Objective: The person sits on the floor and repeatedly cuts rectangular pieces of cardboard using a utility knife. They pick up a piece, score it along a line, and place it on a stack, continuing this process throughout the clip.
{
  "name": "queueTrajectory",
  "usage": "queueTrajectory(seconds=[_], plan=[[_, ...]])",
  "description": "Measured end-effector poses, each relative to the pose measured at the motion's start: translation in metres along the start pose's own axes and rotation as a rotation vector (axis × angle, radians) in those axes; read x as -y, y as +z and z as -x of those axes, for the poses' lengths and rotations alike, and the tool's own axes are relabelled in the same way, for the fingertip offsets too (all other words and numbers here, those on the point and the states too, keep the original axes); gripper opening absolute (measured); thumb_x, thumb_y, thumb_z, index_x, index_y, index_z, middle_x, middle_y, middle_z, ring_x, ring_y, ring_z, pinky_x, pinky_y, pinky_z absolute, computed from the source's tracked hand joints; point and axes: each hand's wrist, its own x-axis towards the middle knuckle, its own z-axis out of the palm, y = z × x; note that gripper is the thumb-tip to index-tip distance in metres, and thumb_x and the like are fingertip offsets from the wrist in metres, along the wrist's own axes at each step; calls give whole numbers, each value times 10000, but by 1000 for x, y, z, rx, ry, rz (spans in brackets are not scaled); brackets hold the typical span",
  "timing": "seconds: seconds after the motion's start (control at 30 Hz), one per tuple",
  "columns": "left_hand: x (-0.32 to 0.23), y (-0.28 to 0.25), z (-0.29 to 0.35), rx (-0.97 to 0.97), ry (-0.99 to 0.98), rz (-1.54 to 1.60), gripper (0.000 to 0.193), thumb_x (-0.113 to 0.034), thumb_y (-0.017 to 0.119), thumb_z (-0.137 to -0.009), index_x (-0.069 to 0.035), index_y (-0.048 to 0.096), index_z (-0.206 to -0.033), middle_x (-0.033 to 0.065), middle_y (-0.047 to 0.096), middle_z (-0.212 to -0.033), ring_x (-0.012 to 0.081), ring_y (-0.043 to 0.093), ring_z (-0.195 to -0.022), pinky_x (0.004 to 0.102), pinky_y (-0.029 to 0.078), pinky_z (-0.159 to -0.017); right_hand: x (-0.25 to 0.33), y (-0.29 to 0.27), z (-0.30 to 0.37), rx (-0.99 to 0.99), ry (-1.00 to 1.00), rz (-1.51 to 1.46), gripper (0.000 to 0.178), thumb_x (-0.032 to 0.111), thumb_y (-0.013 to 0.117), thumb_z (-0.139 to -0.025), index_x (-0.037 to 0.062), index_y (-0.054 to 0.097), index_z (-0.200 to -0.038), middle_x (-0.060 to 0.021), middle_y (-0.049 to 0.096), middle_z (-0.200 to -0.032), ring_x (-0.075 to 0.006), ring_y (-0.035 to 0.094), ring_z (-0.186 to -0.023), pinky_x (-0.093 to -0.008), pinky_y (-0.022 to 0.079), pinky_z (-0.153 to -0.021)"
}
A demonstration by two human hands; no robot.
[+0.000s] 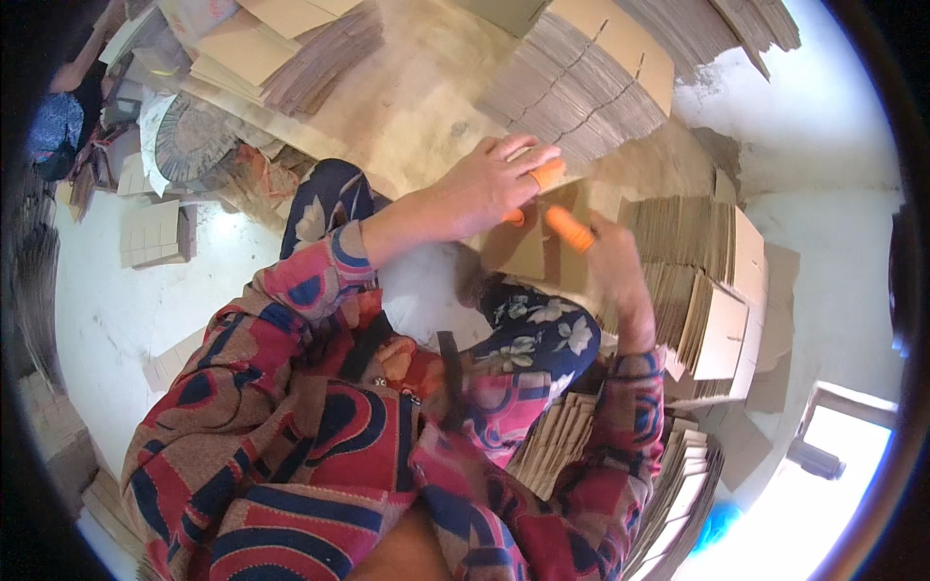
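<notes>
A flat brown cardboard piece [513,250] is in front of me, between my hands. My left hand [475,192] is at its upper left edge, with orange rubber sleeves on a finger and the thumb; the fingers appear closed on the cardboard. Close to its right edge is my right hand [612,259], slightly blurred. One digit in an orange ribbed sleeve [569,229] points across toward the left hand. The other fingers of the right hand are hidden, so its grip does not show.
A large stack of cardboard pieces [581,82] lies ahead on a dusty board [417,92]. More stacks [678,237] stand to the right, with cardboard bundles [310,58] at upper left. Another person's arm and dark clothing [63,121] show at far left. A bright doorway [833,465] is at lower right.
</notes>
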Motion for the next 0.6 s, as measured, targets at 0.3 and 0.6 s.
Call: queueTrajectory(seconds=[0.3, 0.6], plan=[[22, 0, -6, 386, 240, 134, 102, -192, 547, -789, -99, 553, -748, 27, 584, -855, 215, 550, -906, 373, 410, -756, 44, 30, 23, -26, -251, 55, 293, 25, 590, -829, 8, 557, -1120, -274, 585, -699, -459, 588, -671, -483, 471, -574], [1, -76, -5, 490, 301, -19, 202, -226, 544, -770, -44, 535, -684, 62, 584, -736, 218, 562, -813, 363, 430, -626, 65, 28, 29, -397, -481, 368, 312, 35, 576, -846, 6, 560, -1156, -214, 628, -992, -366, 628, -901, -427, 504, -751]])
